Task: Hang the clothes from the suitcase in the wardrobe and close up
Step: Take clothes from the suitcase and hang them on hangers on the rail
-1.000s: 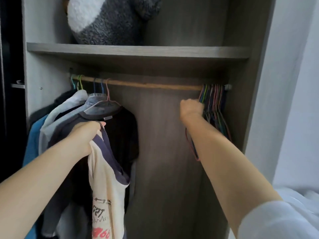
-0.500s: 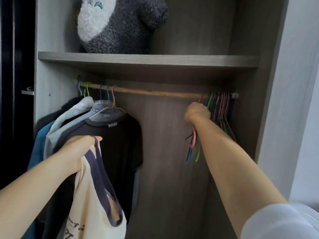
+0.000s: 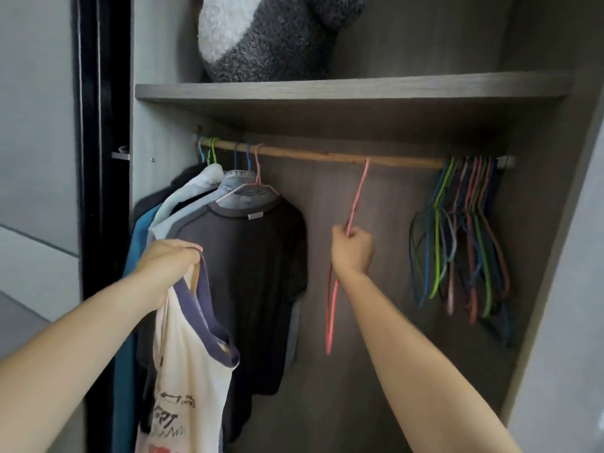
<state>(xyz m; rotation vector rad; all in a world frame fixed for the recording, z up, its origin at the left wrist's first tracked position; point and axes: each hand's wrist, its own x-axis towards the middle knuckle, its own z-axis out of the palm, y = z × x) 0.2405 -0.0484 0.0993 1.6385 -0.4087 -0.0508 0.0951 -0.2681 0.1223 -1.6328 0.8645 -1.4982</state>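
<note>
Step in hand: judged to be fitting a hanger into the shirt before it goes on the rail.
Left hand (image 3: 170, 269): fingers curled round the purple neckband of the cream shirt (image 3: 192, 371). The shirt hangs free below the hand.
Right hand (image 3: 353, 250): pinches the pink hanger (image 3: 329, 335) just below its neck. The hanger body hangs below the hand.
Hanger hook: lies at the rail (image 3: 310, 154), near its middle. Whether it bears on the rail or is clear of it cannot be told.
Shirt location: in front of the black shirt (image 3: 255, 273), at the left of the wardrobe (image 3: 539, 191), not yet on a hanger.
Suitcase: not in view.
Procedure: lift the hook clear of the rail, then bring the hanger down to the neckband.
Insertion: the left hand holds the neckband open. Feed one hanger arm in through the neck, then the other.
Neckband care: the band looks stretchy, so tilt the hanger instead of forcing the opening wide.
Seating: centre the shoulders on the wire so the shirt does not slide off.
Placement: hook onto the bare rail span between the black shirt and the spare hangers (image 3: 464, 230).
Hazard: the spare hangers are bunched close together and may snag, so keep the hook well apart from them.
</note>
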